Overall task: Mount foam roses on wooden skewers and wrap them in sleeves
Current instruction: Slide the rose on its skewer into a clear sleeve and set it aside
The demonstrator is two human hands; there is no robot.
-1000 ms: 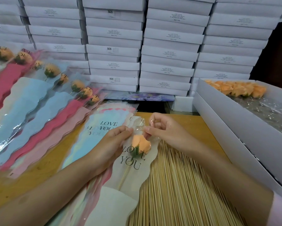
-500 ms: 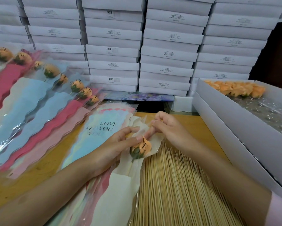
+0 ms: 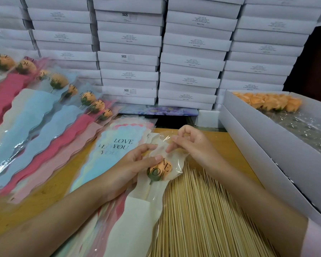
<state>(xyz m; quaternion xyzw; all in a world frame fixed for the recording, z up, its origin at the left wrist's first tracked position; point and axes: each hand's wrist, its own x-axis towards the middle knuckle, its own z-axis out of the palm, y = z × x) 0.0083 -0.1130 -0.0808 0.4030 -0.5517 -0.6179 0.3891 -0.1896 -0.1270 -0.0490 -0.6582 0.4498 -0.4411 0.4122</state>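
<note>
Beside the skewer pile (image 3: 202, 210), the foam rose (image 3: 161, 168) had sunk deeper into the sleeve (image 3: 141, 210), which the left hand (image 3: 131, 164) and right hand (image 3: 193, 143) both pinched, so it looked nearly wrapped.

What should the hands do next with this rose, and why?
Probably the right hand should let go of the sleeve top, so the left hand can lay it on the row of wrapped roses. The rose sits fully inside the sleeve on its stick, and both hands pinch the film.

I see a small packing workshop: stacked white cardboard boxes (image 3: 130, 58) wall the wooden tabletop (image 3: 228, 145), beside heaped thin wooden skewers (image 3: 202, 210).
</note>
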